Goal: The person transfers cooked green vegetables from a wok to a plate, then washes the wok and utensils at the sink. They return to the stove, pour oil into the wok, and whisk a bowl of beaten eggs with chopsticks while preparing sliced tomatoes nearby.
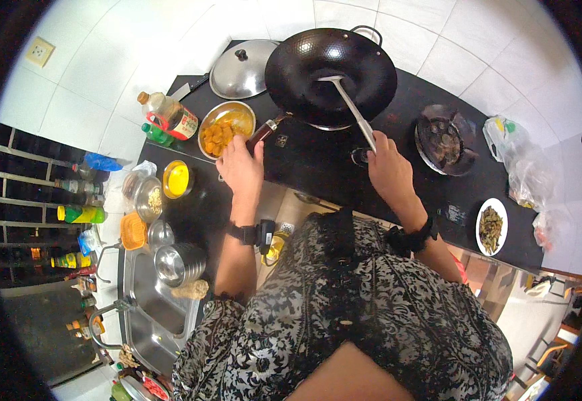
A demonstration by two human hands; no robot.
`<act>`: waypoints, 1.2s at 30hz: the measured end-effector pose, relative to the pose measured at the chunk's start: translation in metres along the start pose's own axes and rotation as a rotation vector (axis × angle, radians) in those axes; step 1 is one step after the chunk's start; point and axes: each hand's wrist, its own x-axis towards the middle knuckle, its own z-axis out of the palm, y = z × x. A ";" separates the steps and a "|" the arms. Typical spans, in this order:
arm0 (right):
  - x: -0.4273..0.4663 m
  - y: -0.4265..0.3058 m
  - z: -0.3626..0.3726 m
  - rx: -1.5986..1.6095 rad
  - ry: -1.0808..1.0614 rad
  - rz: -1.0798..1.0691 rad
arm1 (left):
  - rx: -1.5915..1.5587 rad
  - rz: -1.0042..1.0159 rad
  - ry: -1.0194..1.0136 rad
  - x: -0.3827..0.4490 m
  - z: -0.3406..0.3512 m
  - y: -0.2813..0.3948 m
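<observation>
A black wok [316, 55] with a dimpled inner wall sits at the back of the black counter. My right hand [390, 168] grips the handle of a metal wok spatula [353, 108], its blade resting inside the wok. The wok's dark wooden handle [260, 135] points towards my left hand [243, 168], whose thumb lies close to its end. Whether these fingers grip the handle is unclear. They overlap the near edge of a steel bowl [243, 108] that holds orange-yellow food pieces [216, 138].
A domed lid [244, 75], a knife [188, 87] and an oil bottle [178, 120] stand left of the wok. A yellow-filled bowl [176, 179] lies nearer the sink [158, 306]. At right are a dark pan [444, 143], a white plate of food [480, 225] and plastic bags [526, 165].
</observation>
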 end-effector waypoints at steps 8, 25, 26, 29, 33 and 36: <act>-0.002 0.012 0.011 0.019 0.006 0.007 | 0.025 0.062 -0.022 -0.003 -0.004 -0.003; -0.007 0.016 0.008 0.666 0.005 0.283 | -0.230 0.258 0.152 -0.009 -0.006 -0.003; -0.007 0.017 0.009 0.626 -0.013 0.282 | -0.258 0.271 0.128 -0.010 -0.007 0.000; -0.006 0.021 0.013 0.420 0.095 0.114 | -0.324 0.309 0.055 -0.012 -0.010 0.005; -0.006 0.023 0.014 0.344 0.133 0.019 | -0.351 0.317 0.047 -0.015 -0.013 0.009; -0.006 0.020 0.011 0.287 0.160 -0.033 | -0.387 0.302 0.070 -0.018 -0.016 0.009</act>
